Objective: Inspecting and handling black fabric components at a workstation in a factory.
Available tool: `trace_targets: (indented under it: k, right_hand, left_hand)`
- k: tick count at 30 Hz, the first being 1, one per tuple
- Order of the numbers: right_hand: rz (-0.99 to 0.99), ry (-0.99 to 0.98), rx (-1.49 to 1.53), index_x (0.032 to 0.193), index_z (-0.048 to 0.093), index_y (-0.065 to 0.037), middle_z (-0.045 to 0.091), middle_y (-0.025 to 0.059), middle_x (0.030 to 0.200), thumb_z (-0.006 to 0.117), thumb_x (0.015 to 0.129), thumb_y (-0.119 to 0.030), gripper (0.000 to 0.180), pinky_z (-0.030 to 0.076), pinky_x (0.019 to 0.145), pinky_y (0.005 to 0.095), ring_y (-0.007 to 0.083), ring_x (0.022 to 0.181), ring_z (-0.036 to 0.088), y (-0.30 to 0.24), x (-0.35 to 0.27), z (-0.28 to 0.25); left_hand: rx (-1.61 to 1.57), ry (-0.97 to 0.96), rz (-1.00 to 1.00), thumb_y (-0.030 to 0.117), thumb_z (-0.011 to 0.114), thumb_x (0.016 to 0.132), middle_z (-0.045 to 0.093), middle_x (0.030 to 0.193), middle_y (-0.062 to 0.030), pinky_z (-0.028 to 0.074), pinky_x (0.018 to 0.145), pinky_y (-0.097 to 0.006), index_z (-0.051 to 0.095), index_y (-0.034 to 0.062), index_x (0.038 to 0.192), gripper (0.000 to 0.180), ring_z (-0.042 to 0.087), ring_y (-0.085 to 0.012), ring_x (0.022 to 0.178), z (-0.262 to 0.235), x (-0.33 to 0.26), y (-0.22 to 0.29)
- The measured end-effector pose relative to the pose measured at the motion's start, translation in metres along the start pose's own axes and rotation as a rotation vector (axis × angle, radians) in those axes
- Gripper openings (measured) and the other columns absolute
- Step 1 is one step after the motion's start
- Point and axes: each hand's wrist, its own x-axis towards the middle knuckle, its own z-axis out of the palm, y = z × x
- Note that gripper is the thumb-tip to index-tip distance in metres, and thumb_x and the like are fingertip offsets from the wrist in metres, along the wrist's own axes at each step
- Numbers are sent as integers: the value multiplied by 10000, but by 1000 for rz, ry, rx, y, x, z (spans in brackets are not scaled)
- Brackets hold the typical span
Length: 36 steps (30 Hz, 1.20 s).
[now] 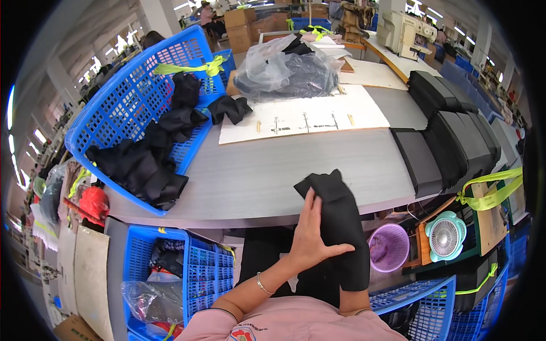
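A black tube-shaped fabric piece (346, 238) covers my right forearm (354, 300) from just above the wrist and hides my right hand, so its fingers do not show. My left hand (310, 238) lies against the left side of this fabric. Its fingers are stretched out and the thumb sticks out sideways across the cloth. Both hands are in front of the table's near edge, above my lap. Crumpled black fabric pieces (151, 150) spill from a tilted blue plastic basket (128, 108) at the left. Flat black pieces stand in neat stacks (421, 156) at the right.
A white board (307, 116) lies on the grey tabletop (273, 176), with a clear plastic bag (290, 71) behind it. Below the table are a blue crate (210, 273) on the left, then a purple bin (389, 247) and a small fan (446, 236) on the right.
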Motion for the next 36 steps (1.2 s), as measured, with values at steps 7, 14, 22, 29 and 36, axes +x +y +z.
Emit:
trace_targets:
  k: [7, 14, 22, 29, 36]
  right_hand:
    - [-24, 14, -43, 1251, 601, -15, 624, 161, 1198, 633, 922, -112, 344, 495, 926, 387, 313, 1094, 607, 1, -11, 1]
    - [33, 117, -194, 1293, 595, -21, 618, 156, 1236, 629, 943, -138, 370, 489, 954, 384, 295, 1122, 602, 32, -43, -30]
    - [76, 131, -214, 1311, 579, -21, 608, 147, 1267, 615, 965, -178, 382, 473, 991, 368, 280, 1152, 592, 50, -53, -27]
    - [97, 133, -184, 1298, 567, -20, 603, 145, 1270, 600, 978, -197, 367, 462, 1006, 361, 272, 1164, 588, 41, -47, -32]
    - [121, 148, -159, 1285, 555, -18, 598, 143, 1272, 586, 992, -215, 355, 451, 1021, 355, 264, 1176, 583, 47, -41, -33]
  left_hand:
    - [-160, -481, 36, 428, 873, 705, 382, 1564, -134, 468, 1030, -379, 447, -7, 1449, 962, 540, -351, 1291, -48, 27, -18]
    - [-441, -33, -84, 396, 911, 688, 145, 1641, -214, 466, 1023, -440, 260, 40, 1559, 1145, 486, -365, 1351, -30, -8, -12]
    - [-125, -97, 249, 108, 808, 768, 517, 1399, -152, 432, 1054, -433, 592, 79, 1348, 619, 507, -338, 1267, 33, -79, 3]
    - [-19, -67, 286, -32, 773, 709, 647, 1226, -98, 509, 955, -412, 681, 77, 1188, 500, 621, -303, 1128, 35, -76, -2]
    - [-337, -155, 116, -50, 700, 802, 709, 1059, -93, 539, 895, -331, 714, 27, 1092, 300, 684, -262, 1016, 28, -65, -13]
